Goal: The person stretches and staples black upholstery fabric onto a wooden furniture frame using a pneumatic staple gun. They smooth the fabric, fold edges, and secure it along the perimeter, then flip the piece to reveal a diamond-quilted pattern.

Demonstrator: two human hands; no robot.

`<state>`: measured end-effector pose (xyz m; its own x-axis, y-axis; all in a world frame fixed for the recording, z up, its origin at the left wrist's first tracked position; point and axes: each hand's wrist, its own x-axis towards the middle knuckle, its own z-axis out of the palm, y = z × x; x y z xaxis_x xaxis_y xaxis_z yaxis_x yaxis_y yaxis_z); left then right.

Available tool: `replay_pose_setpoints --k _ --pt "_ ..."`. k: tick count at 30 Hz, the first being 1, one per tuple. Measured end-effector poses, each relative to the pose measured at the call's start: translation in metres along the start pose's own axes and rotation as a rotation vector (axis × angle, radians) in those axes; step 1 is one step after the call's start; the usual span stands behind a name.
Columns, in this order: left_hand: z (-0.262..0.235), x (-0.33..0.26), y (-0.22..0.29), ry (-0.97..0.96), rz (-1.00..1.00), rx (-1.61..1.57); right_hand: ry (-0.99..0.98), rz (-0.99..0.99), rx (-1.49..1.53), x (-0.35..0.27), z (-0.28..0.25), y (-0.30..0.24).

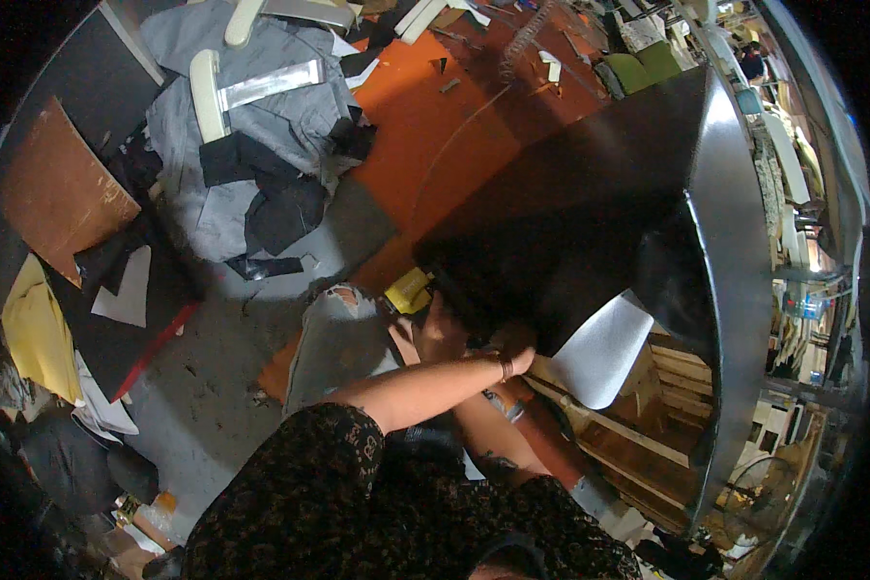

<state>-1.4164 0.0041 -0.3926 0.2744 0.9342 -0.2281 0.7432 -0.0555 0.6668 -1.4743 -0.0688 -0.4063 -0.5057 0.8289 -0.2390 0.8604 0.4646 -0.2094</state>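
My forearms cross in front of a large black-covered furniture piece [590, 184], whose open underside shows a wooden frame [590, 425]. My left hand [518, 350], with a bracelet at the wrist, is closed at the lower edge of the black cover; its fingertips are in shadow. Reaching under the left arm, my right hand [440, 333] is closed around a yellow-bodied hand tool [411, 291], whose exact kind is hard to see. A light grey flap [604, 350] hangs over the frame near my left hand.
Grey and black fabric scraps [280, 208] lie at the upper left with a cream-and-silver armrest-like part [208, 97]. A brown board [68, 188] and a yellow cloth [41, 324] are at the far left. Scraps litter the orange floor [406, 106]. A wire-guarded fan [759, 498] stands lower right.
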Motion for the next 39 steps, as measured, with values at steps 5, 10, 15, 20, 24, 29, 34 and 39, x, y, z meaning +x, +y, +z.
replay_pose_setpoints --k 5,10,15,20,24,29,34,39 --pt "-0.003 -0.009 0.02 -0.023 -0.029 0.019 0.171 -0.076 0.024 -0.01 0.004 0.013" --pt "-0.005 -0.003 0.019 -0.092 -0.017 -0.067 0.046 0.033 0.175 -0.014 0.001 0.006" --pt "-0.039 -0.081 -0.001 -0.296 -0.341 -0.868 0.032 0.037 0.354 -0.039 0.003 0.028" --pt "-0.097 -0.193 -0.057 -0.322 -0.176 -0.94 -0.027 0.106 0.652 -0.055 -0.02 0.061" --pt "-0.103 -0.234 -0.059 -0.126 -0.357 -0.828 0.114 0.083 0.769 -0.062 -0.059 0.044" --pt "-0.095 -0.256 -0.011 0.273 0.072 -0.965 0.503 -0.447 1.343 -0.083 -0.113 -0.024" --pt "-0.149 -0.301 0.014 0.401 0.066 -0.705 0.599 -0.317 1.473 -0.08 -0.153 -0.067" --pt "-0.202 -0.328 0.015 0.401 -0.323 -0.431 0.027 -0.632 0.59 -0.097 -0.252 -0.014"
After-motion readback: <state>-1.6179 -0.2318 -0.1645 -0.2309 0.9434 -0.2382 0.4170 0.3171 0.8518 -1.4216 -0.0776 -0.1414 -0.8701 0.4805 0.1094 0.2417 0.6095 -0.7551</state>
